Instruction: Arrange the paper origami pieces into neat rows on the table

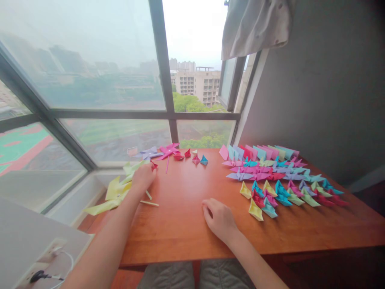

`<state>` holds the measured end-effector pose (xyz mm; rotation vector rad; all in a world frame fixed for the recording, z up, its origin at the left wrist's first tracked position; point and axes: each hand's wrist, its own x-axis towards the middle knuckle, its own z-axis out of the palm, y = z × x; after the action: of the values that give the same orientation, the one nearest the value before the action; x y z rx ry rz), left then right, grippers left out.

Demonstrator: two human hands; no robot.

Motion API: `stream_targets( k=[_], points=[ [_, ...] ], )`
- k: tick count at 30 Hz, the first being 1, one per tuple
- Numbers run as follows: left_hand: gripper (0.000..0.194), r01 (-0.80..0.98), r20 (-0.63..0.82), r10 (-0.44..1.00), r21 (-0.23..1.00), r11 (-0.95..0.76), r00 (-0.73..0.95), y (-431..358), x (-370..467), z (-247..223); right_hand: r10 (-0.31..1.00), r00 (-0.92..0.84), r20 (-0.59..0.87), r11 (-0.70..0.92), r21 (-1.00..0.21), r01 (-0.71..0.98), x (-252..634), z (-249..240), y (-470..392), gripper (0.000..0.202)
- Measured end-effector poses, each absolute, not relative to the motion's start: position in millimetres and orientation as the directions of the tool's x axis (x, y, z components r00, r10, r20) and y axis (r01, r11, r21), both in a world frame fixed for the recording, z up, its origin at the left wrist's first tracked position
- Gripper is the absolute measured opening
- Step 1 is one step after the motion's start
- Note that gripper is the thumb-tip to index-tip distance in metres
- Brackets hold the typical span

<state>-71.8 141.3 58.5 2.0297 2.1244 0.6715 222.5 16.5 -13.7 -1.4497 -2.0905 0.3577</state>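
Note:
My left hand (143, 176) reaches over the left side of the table, fingers closed at a small red folded-paper boat (154, 165). Under and beside that arm lie a yellow paper pinwheel (116, 193) and a pale green paper pinwheel (130, 169), their sticks pointing right. My right hand (221, 220) rests on the tabletop near the middle, its fingers curled in with nothing seen in them. Beyond the left hand are a purple pinwheel (149, 153) and a pink pinwheel (169, 151). Several small origami boats, among them a blue one (204, 159), sit near the window.
On the right of the wooden table (180, 237), rows of coloured paper boats (282, 192), paper cranes (260, 169) and folded upright papers (255, 152) stand close together. A window frame (171, 115) borders the far edge. Plugs sit in a wall socket (37, 275) at lower left.

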Motion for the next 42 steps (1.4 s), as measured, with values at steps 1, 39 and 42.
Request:
stream_targets(
  k=[1,39,42],
  points=[
    [0.027,0.923,0.216,0.971,0.384,0.013,-0.103,142,-72,57,0.919,-0.253,0.301,0.381,-0.519,0.765,222,-14,17,0.024],
    [0.026,0.619,0.325,0.905,0.66,-0.426,0.276,39,35,-5,0.924,-0.186,0.334,0.351,-0.55,0.758,225,-9,18,0.017],
    [0.029,0.621,0.332,0.91,0.666,-0.413,0.25,40,34,-8,0.918,-0.182,0.354,0.362,-0.554,0.749,226,-8,13,0.018]
  ],
)
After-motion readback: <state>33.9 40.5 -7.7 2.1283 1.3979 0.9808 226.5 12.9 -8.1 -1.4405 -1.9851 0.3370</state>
